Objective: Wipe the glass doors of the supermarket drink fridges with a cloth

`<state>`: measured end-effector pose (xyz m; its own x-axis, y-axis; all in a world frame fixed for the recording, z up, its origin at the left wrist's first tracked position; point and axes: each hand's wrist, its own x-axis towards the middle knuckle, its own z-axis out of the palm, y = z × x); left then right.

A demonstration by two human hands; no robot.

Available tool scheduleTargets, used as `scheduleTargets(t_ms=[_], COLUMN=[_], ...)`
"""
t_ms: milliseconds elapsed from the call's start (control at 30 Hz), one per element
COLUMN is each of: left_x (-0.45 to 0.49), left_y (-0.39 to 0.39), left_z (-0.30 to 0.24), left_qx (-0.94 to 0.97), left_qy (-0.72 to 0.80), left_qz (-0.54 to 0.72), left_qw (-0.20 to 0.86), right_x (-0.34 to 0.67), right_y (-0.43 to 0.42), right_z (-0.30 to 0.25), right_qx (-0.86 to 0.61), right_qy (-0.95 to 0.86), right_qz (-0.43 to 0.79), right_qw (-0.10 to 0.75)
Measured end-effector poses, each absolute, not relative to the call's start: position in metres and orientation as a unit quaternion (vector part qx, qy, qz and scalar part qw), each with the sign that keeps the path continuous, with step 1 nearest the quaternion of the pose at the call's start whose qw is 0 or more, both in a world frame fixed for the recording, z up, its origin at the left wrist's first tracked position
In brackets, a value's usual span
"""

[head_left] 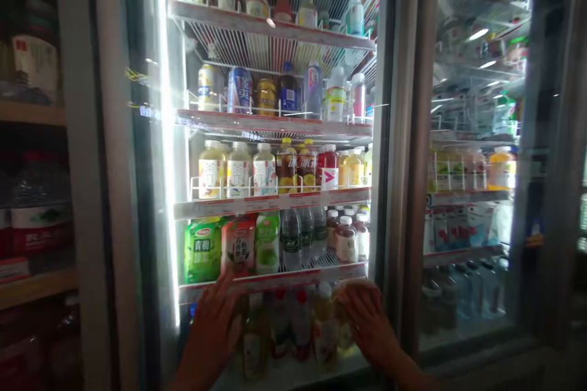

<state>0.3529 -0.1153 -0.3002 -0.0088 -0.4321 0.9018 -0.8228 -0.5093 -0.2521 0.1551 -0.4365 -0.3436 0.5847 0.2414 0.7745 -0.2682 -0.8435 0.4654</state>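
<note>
My left hand (213, 321) is at the lower middle, fingers stretched out and holding nothing. It appears against the glass door (140, 195), in front of the lowest shelf, just below the red tea jug (237, 244). At the lower right my right hand (364, 317) lies flat, its fingers close together. A pale, cloth-like piece (355, 284) shows along the top of those fingers; most of it is hidden under the hand. Behind the hands stand a bottle with a pale label (254, 342) and several other dim bottles.
Lit shelves hold several rows of drinks, among them a green jug (202, 250), clear water bottles (291, 238) and white-capped tea bottles (212, 168). A metal door frame (410, 165) runs up the right. Another glass-fronted cooler (472, 195) stands beyond it. Dark shelves (36, 284) are at left.
</note>
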Motion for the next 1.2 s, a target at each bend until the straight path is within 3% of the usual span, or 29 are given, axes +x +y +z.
scheduleTargets(t_ms=[200, 367, 567, 700, 900, 1067, 1200], left_x=[0.357, 0.372, 0.393, 0.4, 0.405, 0.404, 0.403], left_y=[-0.118, -0.09, -0.051, -0.026, 0.002, 0.014, 0.019], left_z=[-0.285, -0.298, -0.314, -0.328, -0.327, -0.32, -0.322], left_qx=[0.701, 0.722, 0.757, 0.774, 0.773, 0.778, 0.776], left_qy=[-0.402, -0.366, -0.292, -0.277, -0.244, -0.245, -0.239], left_qz=[0.532, 0.537, 0.537, 0.522, 0.545, 0.537, 0.54], left_qw=[0.253, 0.238, 0.232, 0.226, 0.213, 0.214, 0.222], right_x=[0.167, 0.191, 0.258, 0.285, 0.325, 0.337, 0.347], right_y=[-0.442, -0.396, -0.31, -0.262, -0.21, -0.183, -0.164], right_z=[-0.31, -0.321, -0.265, -0.272, -0.266, -0.298, -0.316], right_qx=[0.808, 0.855, 0.856, 0.882, 0.876, 0.868, 0.865], right_qy=[-0.098, 0.082, 0.133, 0.306, 0.287, 0.392, 0.374], right_qz=[0.537, 0.448, 0.482, 0.337, 0.381, 0.291, 0.323], right_qw=[0.223, 0.249, 0.134, 0.121, 0.07, 0.087, 0.083])
